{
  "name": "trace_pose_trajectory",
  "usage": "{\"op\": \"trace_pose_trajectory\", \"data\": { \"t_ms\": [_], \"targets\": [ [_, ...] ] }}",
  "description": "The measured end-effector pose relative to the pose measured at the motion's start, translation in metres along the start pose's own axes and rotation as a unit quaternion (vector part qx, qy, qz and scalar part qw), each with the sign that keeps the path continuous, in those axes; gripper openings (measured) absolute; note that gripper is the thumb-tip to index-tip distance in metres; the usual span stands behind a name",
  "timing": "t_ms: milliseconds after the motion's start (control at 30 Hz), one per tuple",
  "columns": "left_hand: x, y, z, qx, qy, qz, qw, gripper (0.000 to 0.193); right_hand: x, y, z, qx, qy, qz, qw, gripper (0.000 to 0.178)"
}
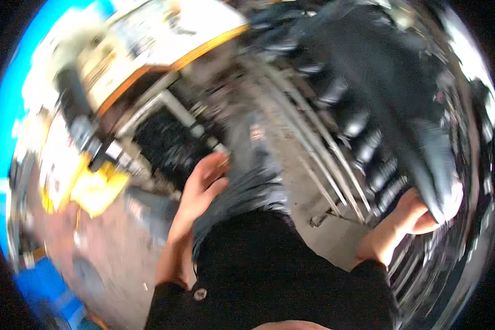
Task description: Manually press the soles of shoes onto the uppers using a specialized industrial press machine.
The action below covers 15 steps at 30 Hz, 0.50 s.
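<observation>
At the right, my right hand (415,213) is closed around the pointed lower end of a dark, smooth sheet piece (432,165), which looks like black leather or coated cloth. It lies against a large pile of similar black material (363,60); its exact kind is blurred. My left hand (206,181) hovers in front of my trousers (247,187), fingers loosely curled and thumb apart, with nothing visible between them. Motion smears much of the picture.
Metal tubes (319,143) of a rack run beside the black pile. A white-topped table with a yellow edge (209,47) stands at the far left. Nearer are a black bundle (168,143), a yellow cloth or bag (99,190) and a blue object (49,289) on the floor.
</observation>
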<state>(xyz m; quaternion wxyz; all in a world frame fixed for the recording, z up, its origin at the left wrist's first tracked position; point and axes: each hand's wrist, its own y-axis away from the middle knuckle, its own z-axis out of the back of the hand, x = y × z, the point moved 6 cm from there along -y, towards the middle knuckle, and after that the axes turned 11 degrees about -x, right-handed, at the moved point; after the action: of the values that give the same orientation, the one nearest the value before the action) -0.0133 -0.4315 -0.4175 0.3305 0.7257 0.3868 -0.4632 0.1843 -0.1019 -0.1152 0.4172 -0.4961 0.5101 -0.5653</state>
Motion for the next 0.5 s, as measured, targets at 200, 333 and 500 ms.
{"op": "trace_pose_trajectory", "data": {
  "t_ms": [200,333,500],
  "targets": [
    [-0.021,0.037,0.060,-0.124,0.272,-0.078,0.951,0.114,0.077,0.220,-0.152,0.467,-0.473,-0.450,0.597,0.074],
    [-0.033,0.068,0.092,-0.252,0.204,-0.104,0.940,0.113,0.111,0.296,-0.187,0.460,-0.530,-0.595,0.392,0.082],
    [-0.087,0.055,0.069,-0.277,0.021,-0.114,0.954,0.121,0.095,0.326,-0.214,0.442,-0.527,-0.638,0.346,0.097]
  ]
}}
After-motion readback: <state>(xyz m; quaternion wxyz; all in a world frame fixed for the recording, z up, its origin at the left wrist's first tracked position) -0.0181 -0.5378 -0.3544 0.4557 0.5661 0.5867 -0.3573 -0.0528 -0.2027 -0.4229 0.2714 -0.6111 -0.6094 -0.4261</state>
